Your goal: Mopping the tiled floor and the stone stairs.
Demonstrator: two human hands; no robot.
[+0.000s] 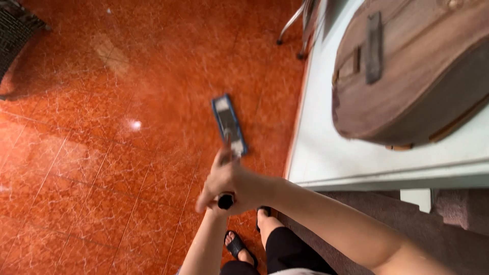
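Gripping the mop handle (225, 200), the right hand (239, 183) and left hand (216, 199) close together around it; the mop head (228, 124) lies flat on the far orange floor (102, 153), left of a white table (326, 147).

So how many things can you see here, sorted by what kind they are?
Flat mop, blue head, handle held by both hands: 1
Hands on the handle, left hand and right hand: 2
Black sandals, one and another: 2
Brown instrument case on the white table: 1
White table: 1
Total: 7
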